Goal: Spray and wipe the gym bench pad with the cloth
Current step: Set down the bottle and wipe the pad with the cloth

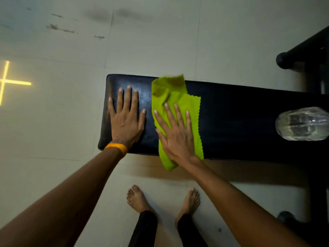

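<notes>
A black gym bench pad (236, 122) runs from the middle of the view to the right edge. A lime-green cloth (178, 97) lies across it, its lower end hanging over the near edge. My right hand (176, 134) presses flat on the cloth with fingers spread. My left hand (126, 118) rests flat on the bare pad near its left end, just left of the cloth, holding nothing. An orange band circles my left wrist. A clear plastic bottle (302, 123) lies on the pad at the far right.
Pale floor tiles (62, 113) surround the bench. A black metal frame (306, 54) with a rounded tube end stands at the upper right. My bare feet (138, 198) stand on the floor close to the bench's near side.
</notes>
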Tool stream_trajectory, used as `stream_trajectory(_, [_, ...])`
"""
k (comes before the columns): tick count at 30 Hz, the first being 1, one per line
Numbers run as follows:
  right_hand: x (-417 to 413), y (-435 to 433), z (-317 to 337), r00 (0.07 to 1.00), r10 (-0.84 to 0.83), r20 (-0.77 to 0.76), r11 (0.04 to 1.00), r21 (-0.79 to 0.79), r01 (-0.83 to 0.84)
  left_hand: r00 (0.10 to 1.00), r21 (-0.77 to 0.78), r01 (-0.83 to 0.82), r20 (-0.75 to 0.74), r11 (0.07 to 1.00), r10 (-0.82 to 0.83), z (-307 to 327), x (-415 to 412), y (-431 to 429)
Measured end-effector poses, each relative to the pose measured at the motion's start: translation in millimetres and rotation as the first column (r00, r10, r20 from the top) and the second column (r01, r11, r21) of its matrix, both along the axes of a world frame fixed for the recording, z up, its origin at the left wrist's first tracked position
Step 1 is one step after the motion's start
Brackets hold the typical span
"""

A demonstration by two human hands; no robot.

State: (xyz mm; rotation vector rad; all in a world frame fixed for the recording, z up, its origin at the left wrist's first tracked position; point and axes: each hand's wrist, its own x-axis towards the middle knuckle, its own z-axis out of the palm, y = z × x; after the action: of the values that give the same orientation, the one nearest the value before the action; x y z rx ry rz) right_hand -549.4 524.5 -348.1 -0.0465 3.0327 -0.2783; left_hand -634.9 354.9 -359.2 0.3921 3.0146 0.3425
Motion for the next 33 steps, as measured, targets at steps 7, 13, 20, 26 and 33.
stream_trajectory(7, [14, 133, 4, 0.980, -0.197, 0.020, 0.979, 0.054, 0.195, 0.997, 0.027, 0.006, 0.076, 1.000, -0.008, 11, 0, 1])
stream_trajectory(13, [47, 93, 3, 0.952, -0.306, -0.006, 0.948, 0.085, 0.305, 0.987, 0.056, 0.160, 0.005, 0.985, -0.161, 12, 31, 54])
stream_trajectory(20, [-21, 166, 0, 0.920, -0.391, -0.032, 0.918, 0.054, 0.393, 0.982, -0.038, 0.187, 0.001, 0.982, -0.187, 1, 39, 86])
stream_trajectory(26, [69, 156, 7, 0.960, -0.279, 0.003, 0.959, 0.057, 0.278, 0.980, -0.017, 0.193, 0.041, 0.981, -0.192, 11, 41, 92])
stream_trajectory(33, [33, 222, 11, 0.921, -0.388, 0.027, 0.921, 0.043, 0.387, 0.936, 0.034, 0.344, 0.070, 0.939, -0.345, 21, 49, 140])
